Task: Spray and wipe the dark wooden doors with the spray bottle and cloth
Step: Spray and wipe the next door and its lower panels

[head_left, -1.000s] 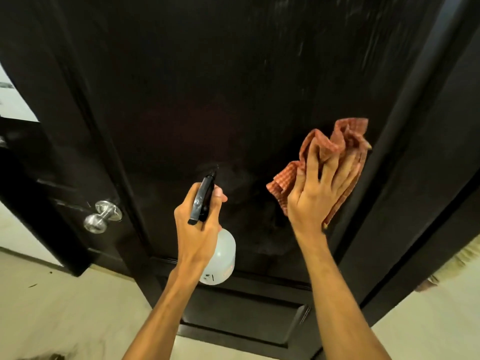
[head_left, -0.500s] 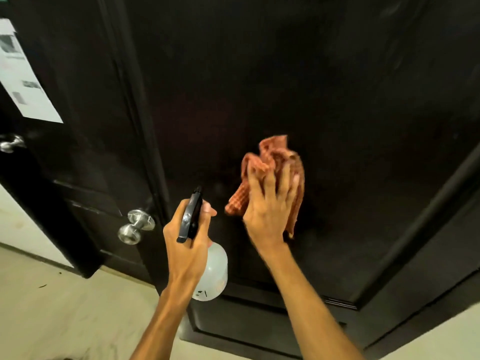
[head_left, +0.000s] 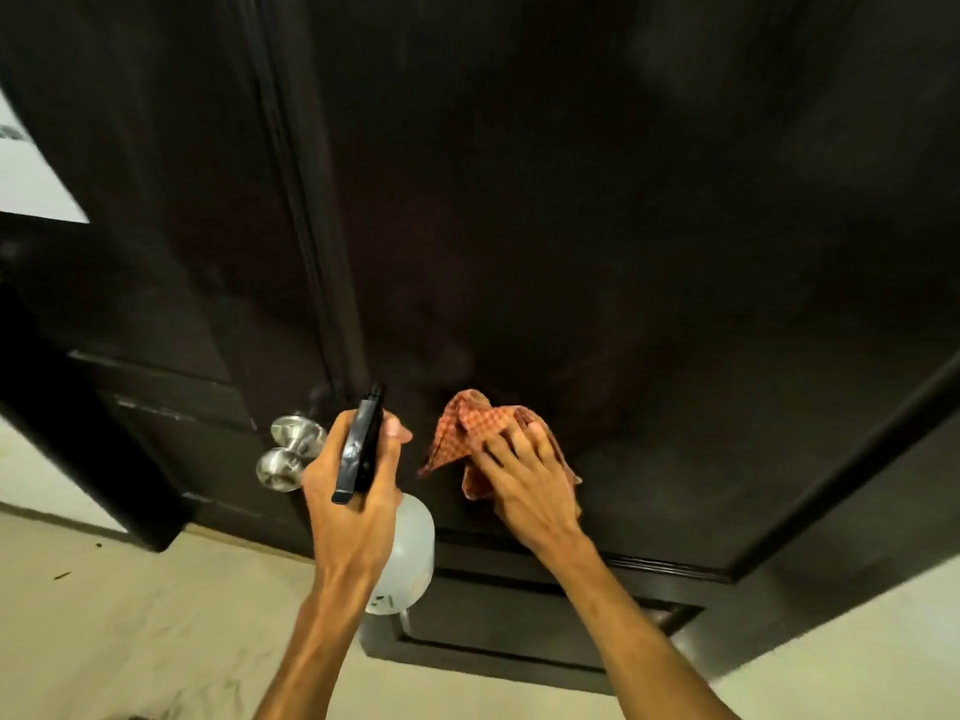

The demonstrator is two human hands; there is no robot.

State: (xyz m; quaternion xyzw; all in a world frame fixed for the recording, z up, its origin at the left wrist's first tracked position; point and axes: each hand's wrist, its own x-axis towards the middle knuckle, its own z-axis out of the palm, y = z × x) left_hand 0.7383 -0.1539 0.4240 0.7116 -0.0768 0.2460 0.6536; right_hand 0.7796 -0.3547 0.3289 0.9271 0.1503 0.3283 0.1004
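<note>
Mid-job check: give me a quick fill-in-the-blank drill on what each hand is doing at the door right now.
1. The left hand grips the white ____ just below its black trigger head.
2. The right hand presses the orange checked ____ against the dark door with its fingers spread.
3. The silver door knob shows to the ____ of the left hand.

Missing words: spray bottle; cloth; left.
</note>
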